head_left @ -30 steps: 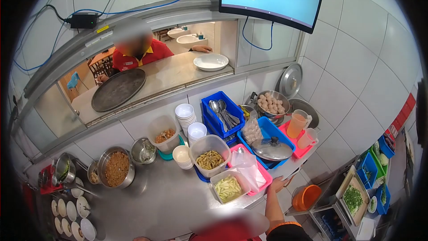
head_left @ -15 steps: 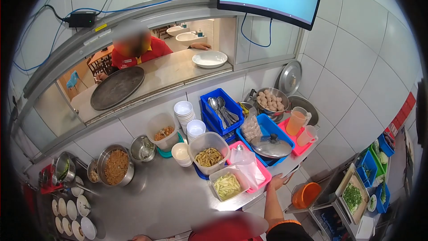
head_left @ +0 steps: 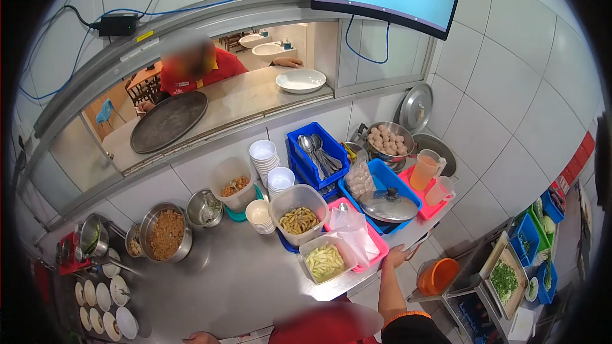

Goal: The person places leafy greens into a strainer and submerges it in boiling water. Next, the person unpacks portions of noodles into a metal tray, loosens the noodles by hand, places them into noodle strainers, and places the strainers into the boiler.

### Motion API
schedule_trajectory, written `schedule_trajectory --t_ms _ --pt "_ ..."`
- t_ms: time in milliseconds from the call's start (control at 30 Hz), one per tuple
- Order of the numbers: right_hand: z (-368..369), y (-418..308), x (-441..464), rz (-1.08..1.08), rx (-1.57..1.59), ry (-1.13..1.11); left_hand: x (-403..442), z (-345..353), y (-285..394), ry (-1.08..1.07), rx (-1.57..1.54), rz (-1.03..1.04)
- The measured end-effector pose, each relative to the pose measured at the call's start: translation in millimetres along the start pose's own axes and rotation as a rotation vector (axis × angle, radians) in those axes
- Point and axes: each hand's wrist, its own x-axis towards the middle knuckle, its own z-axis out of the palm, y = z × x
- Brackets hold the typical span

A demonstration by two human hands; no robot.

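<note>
My right hand (head_left: 394, 257) is at the right edge of the steel table (head_left: 210, 286), beside the pink tray (head_left: 376, 256), with its fingers curled against the edge and partly hidden. Only a small part of my left hand (head_left: 201, 338) shows, low at the table's front edge; its fingers are mostly out of sight. Closest to my right hand are the pink tray with a clear plastic bag and white paper (head_left: 357, 246), and a square tub of pale green cut vegetables (head_left: 326, 262). Behind that tub stands another with darker green pieces (head_left: 298, 222).
A pot of brown minced food (head_left: 167, 234) and several small white bowls (head_left: 126, 323) are at left. Blue bins hold spoons (head_left: 317, 153); a lid (head_left: 387, 206) lies on a blue tray. Across the counter, a person in red (head_left: 217, 73) stands by a round tray (head_left: 169, 124).
The view has shifted very slightly. A little more of my left hand shows at the bottom edge. My right hand stays at the table edge, and the objects stay in place.
</note>
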Motion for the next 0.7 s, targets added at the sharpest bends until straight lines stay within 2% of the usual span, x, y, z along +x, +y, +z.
schedule_trajectory --t_ms 100,200,333,700 --pt "-2 -2 -1 0.002 -0.01 -0.009 29 27 -38 0.011 0.001 0.005" --pt "-3 -3 -2 0.003 -0.01 -0.011 11 15 -16 0.025 0.006 0.016" --pt "-11 -12 -7 0.029 -0.001 -0.028 33 31 -38 0.043 0.01 0.031" --pt "-3 -1 0 -0.005 0.0 -0.027 15 15 -23 0.09 0.018 0.078"
